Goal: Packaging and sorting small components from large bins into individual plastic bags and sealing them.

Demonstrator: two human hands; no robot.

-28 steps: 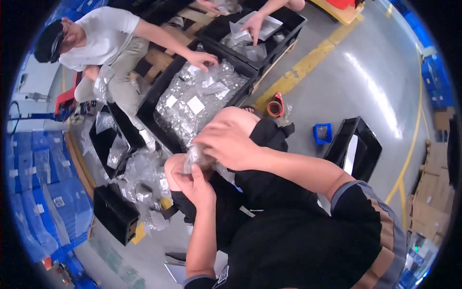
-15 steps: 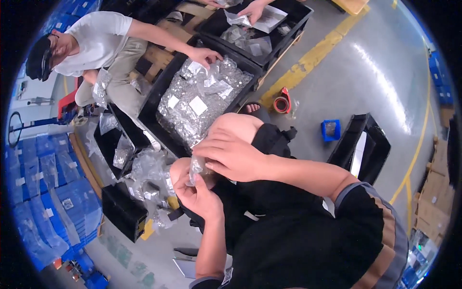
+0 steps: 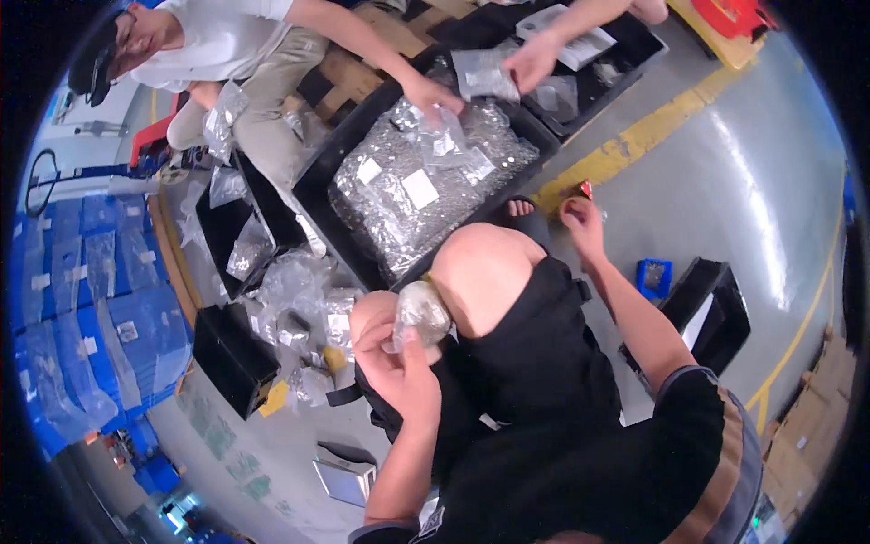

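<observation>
My left hand (image 3: pixel 396 372) pinches a clear plastic bag of small parts (image 3: pixel 423 313) upright between my knees; its contents are too small to name. Out to the right, my right hand (image 3: pixel 584 227) is at a red tape dispenser (image 3: pixel 585 189) low by the floor, fingers curled over it. The hand hides most of the dispenser, with only a red tip showing. Ahead of my knees, a large black bin (image 3: pixel 313 195) holds a heap of small shiny parts (image 3: pixel 390 213) with bags and white labels on top.
A seated co-worker's hand (image 3: pixel 435 98) reaches into the large bin. Another person's hand (image 3: pixel 533 63) holds a filled bag (image 3: pixel 485 74) over its far edge. Loose bags (image 3: pixel 294 281) and a black crate (image 3: pixel 231 363) lie left. A small blue bin (image 3: pixel 653 278) and black crate (image 3: pixel 725 313) stand right.
My right hand has left the bag and moved right to the tape dispenser. My left hand keeps the bag. The other person's hand has brought a bag over the large bin. The view has shifted.
</observation>
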